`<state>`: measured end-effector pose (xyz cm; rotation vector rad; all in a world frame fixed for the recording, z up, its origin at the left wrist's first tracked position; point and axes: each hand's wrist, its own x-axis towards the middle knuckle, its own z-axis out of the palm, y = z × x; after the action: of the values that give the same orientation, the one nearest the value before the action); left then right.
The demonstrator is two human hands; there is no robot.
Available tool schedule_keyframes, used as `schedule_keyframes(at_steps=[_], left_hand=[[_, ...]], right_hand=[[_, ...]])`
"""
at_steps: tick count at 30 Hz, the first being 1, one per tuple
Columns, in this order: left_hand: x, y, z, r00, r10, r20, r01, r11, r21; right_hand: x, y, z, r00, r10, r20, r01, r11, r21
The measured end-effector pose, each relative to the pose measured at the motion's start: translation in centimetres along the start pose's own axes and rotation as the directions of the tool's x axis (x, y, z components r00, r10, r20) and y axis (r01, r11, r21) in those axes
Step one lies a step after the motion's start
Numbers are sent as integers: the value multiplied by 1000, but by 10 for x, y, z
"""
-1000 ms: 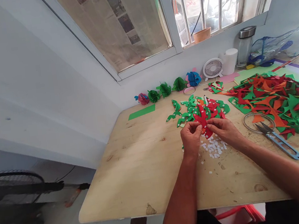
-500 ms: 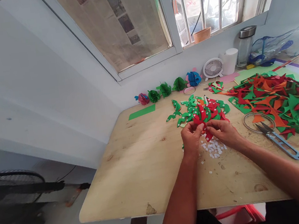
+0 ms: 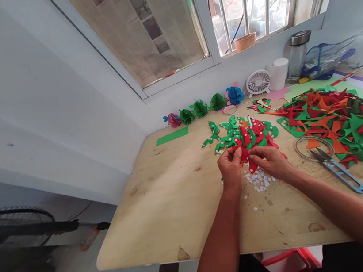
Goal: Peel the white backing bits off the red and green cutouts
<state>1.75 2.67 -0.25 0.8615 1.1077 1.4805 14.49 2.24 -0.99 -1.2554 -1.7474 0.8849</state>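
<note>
Between my two hands is a red paper cutout (image 3: 244,154), its rounded part facing up. My left hand (image 3: 229,167) pinches its left side between thumb and fingers. At its right edge, the fingertips of my right hand (image 3: 269,160) are pinched together on the paper. Just beyond my hands lies a heap of green and red curved paper cutouts (image 3: 235,135), several with small white squares on them. Small white paper squares (image 3: 261,181) are scattered on the wooden table (image 3: 164,205) below the held piece.
Blue-handled thread snips (image 3: 342,175) rest against a tape ring (image 3: 315,147) on the right. Behind them is a big pile of paper scraps (image 3: 336,120). Along the wall stand folded paper figures (image 3: 200,108), a small white fan (image 3: 259,83) and a glass bottle (image 3: 296,58).
My hands have drawn slightly apart, the left one shifting a little left. The red cutout has turned, and more of its rounded part shows between my fingers.
</note>
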Motion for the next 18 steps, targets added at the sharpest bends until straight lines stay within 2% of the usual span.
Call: schedule_keyframes(at_steps=[6,18], left_hand=[[0,0,1,1000,27,1,-27,999,20],[-1,7,-5,995,-51,84,58,995,-82]], right_hand=[[1,1,0,1000,22,2,-22,1000,15],[1,2,1,998,56,3,-56,997,46]])
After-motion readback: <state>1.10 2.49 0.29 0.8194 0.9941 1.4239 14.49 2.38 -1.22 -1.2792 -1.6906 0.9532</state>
